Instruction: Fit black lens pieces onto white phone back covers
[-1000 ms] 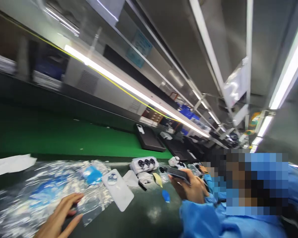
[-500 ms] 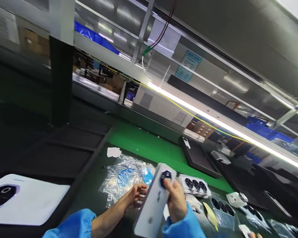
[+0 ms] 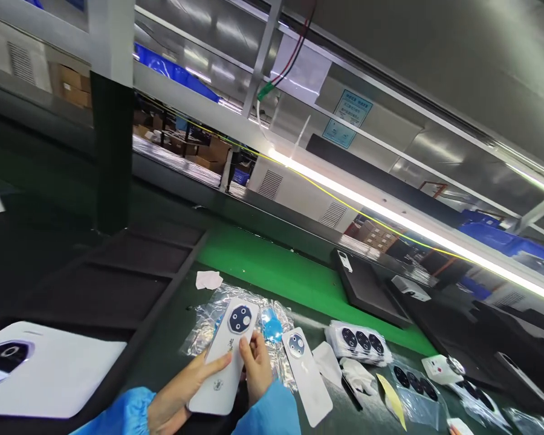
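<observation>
A white phone back cover [image 3: 224,365] with a round dark camera plate is held up, slightly tilted, between both my hands. My left hand [image 3: 184,383] grips its lower left edge, the thumb lying across the back. On the right edge, my right hand [image 3: 256,362] pinches the cover with bent fingers. Just right of my hands, a second white phone back cover [image 3: 309,386] lies on the dark bench. Behind the held cover is crumpled clear plastic film [image 3: 199,329], with a round blue film piece [image 3: 272,326] on it.
To the right lie a wrapped stack of camera plates [image 3: 360,343], a crumpled white cloth [image 3: 358,377], a yellow paper strip [image 3: 391,400] and bagged camera plates [image 3: 419,399]. A large white panel [image 3: 68,374] sits left. Another person's fingertips [image 3: 454,430] show lower right.
The cover in my hands is further left and turned more upright. My left hand, apart from the cover before, now grips it. The second cover on the bench now shows clearly.
</observation>
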The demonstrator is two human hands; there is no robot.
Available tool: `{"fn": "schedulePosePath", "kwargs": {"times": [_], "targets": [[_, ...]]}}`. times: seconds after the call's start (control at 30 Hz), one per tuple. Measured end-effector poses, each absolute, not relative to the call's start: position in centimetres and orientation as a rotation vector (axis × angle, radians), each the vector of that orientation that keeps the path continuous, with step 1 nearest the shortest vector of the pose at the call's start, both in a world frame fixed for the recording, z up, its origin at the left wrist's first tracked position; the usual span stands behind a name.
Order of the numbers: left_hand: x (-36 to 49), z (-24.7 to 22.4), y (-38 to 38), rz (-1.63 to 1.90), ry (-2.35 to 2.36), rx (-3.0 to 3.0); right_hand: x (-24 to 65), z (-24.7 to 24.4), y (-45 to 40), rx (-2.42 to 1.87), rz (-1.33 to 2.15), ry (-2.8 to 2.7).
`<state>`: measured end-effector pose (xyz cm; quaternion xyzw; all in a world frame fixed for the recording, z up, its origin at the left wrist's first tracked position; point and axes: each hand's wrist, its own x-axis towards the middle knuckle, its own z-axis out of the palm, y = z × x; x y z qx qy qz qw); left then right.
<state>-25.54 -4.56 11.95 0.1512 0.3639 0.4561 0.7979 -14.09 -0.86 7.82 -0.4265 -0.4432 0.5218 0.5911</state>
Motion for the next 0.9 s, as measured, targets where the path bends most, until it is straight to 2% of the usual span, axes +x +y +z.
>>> {"fn": "schedulePosePath", "kwargs": {"times": [0.2,0.4,0.7,0.8,0.9], "targets": [[-24.9,12.3,-4.6,0.895,0.734,0.201,-12.8,7.1,-2.6,-1.01,1.039,-1.154],[-23.7,11.9,-4.0,0.904,0.602,0.111,-12.3,6.5,-2.7,-1.005,1.048,-1.047],[-22.6,10.9,-3.5,1.052,0.841,0.215,-12.0,6.3,-2.0,-1.087,0.996,-0.886],[-22.6,9.9,-3.3,1.05,0.83,0.25,-11.5,7.0,-2.6,-1.127,1.009,-0.887],[-22.7,10.1,-3.4,1.069,0.851,0.198,-7.1,9.2,-4.8,-1.144,0.966,-0.889]]}}
